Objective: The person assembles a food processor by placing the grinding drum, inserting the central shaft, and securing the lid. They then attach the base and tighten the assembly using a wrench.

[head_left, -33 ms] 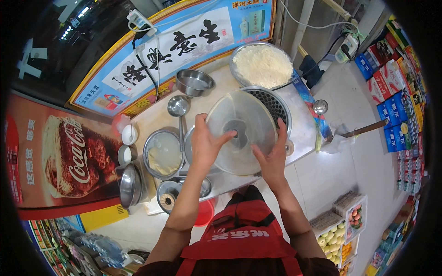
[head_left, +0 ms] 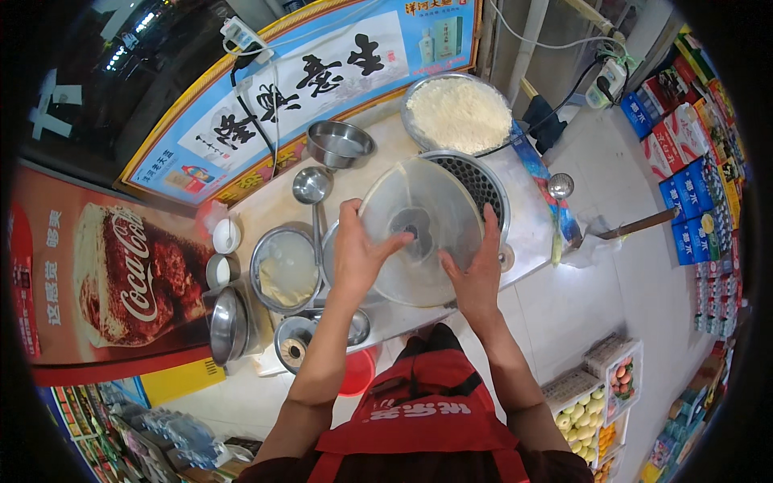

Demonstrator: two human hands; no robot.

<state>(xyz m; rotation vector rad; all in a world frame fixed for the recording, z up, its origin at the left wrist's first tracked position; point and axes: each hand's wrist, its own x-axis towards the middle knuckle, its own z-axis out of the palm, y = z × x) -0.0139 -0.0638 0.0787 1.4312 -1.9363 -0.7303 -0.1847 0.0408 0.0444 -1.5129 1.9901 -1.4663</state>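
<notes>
The person's left hand [head_left: 358,253] and right hand [head_left: 477,270], apart, grip a translucent plastic bowl [head_left: 431,201] between them above a crowded counter [head_left: 527,233].
From the left, a shiny steel basin [head_left: 256,278] holds smooth, pale dough [head_left: 283,280] beside a long-handled ladle [head_left: 312,185]; the round, thin-walled bowl partly blocks a pan with honeycomb-like holes [head_left: 483,185]; near that, powder [head_left: 459,113] lies heaped, cream and crumbly; rightward, a domed strainer [head_left: 560,187] shows its perforations.

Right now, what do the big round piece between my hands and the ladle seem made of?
The round piece is probably smooth, frosted plastic, as it looks cloudy and translucent; the ladle seems polished metal, likely stainless steel, from its silvery shine.
</notes>
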